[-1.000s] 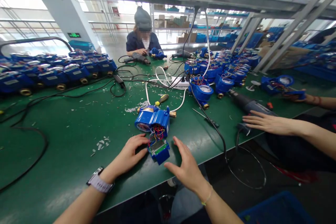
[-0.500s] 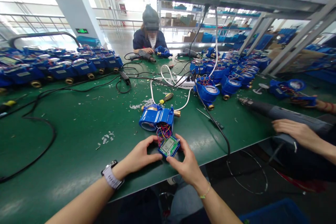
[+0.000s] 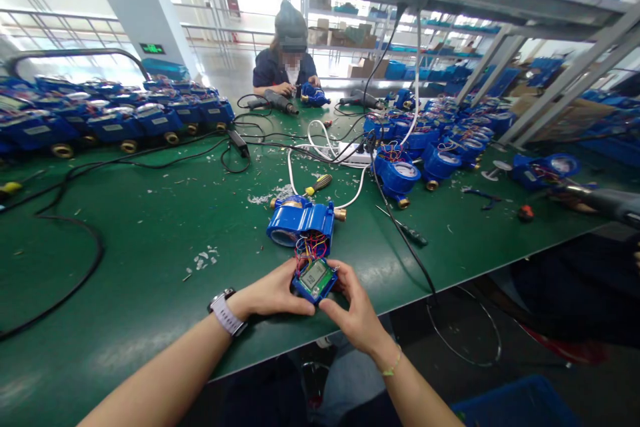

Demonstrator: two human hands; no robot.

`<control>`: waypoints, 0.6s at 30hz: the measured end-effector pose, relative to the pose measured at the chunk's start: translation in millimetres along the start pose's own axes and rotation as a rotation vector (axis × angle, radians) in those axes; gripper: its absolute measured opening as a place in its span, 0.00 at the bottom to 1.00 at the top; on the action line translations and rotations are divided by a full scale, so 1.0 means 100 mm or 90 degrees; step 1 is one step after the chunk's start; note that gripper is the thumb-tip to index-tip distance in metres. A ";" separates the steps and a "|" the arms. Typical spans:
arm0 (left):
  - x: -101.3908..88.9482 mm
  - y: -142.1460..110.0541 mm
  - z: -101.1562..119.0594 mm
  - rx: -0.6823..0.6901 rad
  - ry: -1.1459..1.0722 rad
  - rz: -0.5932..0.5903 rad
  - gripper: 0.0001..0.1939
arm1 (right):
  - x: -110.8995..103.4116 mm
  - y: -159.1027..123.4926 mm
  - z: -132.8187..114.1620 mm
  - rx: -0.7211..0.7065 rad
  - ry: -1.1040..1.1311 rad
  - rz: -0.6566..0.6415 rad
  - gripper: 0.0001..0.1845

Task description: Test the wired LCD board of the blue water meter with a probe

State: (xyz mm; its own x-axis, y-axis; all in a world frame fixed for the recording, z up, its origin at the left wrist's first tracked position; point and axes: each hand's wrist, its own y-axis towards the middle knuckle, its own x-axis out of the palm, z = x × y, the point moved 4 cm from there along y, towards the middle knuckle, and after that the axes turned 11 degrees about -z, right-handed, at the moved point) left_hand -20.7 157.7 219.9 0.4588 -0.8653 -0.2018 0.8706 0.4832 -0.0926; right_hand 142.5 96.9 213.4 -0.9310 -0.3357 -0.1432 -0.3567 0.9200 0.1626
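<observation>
Between my hands is a small blue display module, a green circuit board with a lit-up grey LCD in a blue housing. My left hand grips its left side, with the thumb along the near edge. At its right side, my right hand holds it with thumb and fingers. Coloured wires run from the module up into a blue water meter with brass pipe ends, which lies on the green table just beyond.
Behind the meter lies a yellow-black screwdriver; another screwdriver lies to the right. Cables and a white power strip cross the table. Rows of blue meters stand left, more right. A co-worker sits opposite; a heat gun is at right.
The module has turned and shifted slightly left in my hands, and its LCD reading differs. At right, the neighbour's heat gun has been lifted from the table edge towards a meter.
</observation>
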 end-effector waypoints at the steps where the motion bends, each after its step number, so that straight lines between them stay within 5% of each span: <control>1: 0.01 -0.01 0.00 0.013 -0.041 0.011 0.43 | -0.04 0.01 0.01 -0.013 -0.018 -0.002 0.29; 6: 0.00 -0.07 -0.04 -0.013 -0.136 0.053 0.49 | -0.65 0.10 0.19 0.030 -0.257 0.177 0.24; 12: -0.08 -0.13 -0.06 -0.020 -0.227 0.040 0.52 | -1.52 0.26 0.47 0.125 -0.536 0.312 0.40; 18: -0.16 -0.27 0.00 -0.043 -0.153 -0.056 0.54 | -1.87 0.20 0.52 0.248 -0.748 0.319 0.30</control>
State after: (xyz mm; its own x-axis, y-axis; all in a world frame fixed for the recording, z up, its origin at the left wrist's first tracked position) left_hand -52.0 158.2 225.3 0.4183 -0.9071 0.0462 0.8988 0.4060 -0.1654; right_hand 313.1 188.8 193.1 -0.2647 0.2445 -0.9328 0.2299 0.9554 0.1852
